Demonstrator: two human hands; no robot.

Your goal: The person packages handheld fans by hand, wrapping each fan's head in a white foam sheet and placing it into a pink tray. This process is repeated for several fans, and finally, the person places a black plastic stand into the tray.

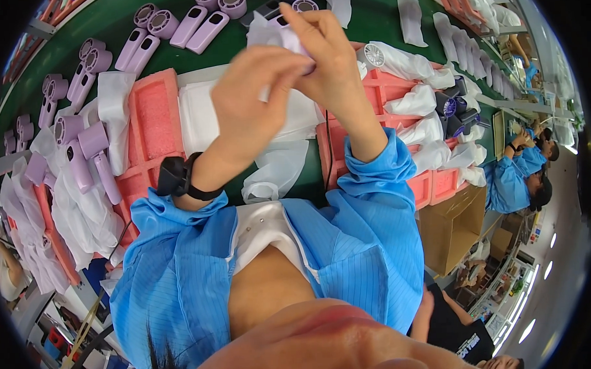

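The left hand [256, 88] is blurred, its thumb and fingers drawn together at the near side of a lilac handheld appliance [292, 40]; whether they pinch it cannot be told. The right hand [330, 59] has its fingers curled around the far side, the index finger standing apart and pointing upward. The appliance is between the two hands, raised above the green counter [374, 19].

For this close two-handed work, it would seem best to let the right fingers carry the weight while the left ones make small moves, and to press lightly, since a smooth shell could slip or mark. Any thin film would be better eased than tugged, as it could crease or tear.

What shows of the appliance is pale lilac, smooth and rounded; most is behind the fingers, so its full shape cannot be told. A translucent white wrapper [262, 33] shows just beside it.

Farther out, white sheets [199, 123] lie between pink foam trays [156, 105], and matching lilac handles [205, 33] and round heads [163, 24] line the counter.
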